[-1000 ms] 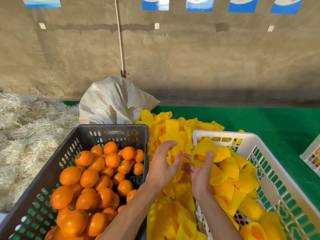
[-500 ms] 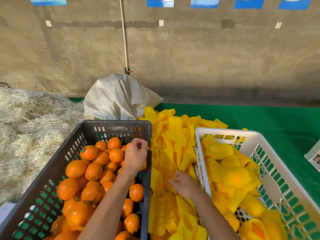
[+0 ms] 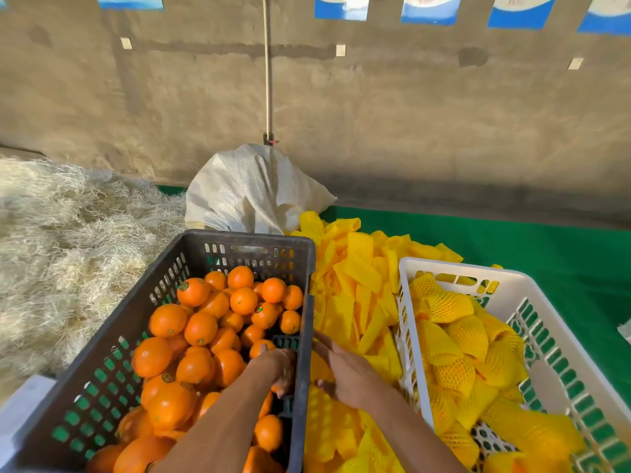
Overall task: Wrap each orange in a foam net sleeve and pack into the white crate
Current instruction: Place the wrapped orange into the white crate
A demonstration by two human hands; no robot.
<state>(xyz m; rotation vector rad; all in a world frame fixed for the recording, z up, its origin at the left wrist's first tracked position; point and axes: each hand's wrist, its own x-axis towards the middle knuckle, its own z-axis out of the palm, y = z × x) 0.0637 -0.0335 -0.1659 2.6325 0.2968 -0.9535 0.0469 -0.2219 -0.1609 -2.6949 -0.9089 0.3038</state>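
Your hands work between two crates.
Your left hand curls round a bare orange inside the dark plastic crate; your right hand, fingers relaxed, rests on loose yellow foam net sleeves.

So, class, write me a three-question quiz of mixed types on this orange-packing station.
1. True or false: the left hand is inside the dark crate among the bare oranges.
2. The pile of yellow foam net sleeves lies: A) inside the dark crate B) between the two crates C) on the straw.
3. Fill in: wrapped oranges sit in the ____ crate.

Key: 1 true; 2 B; 3 white.
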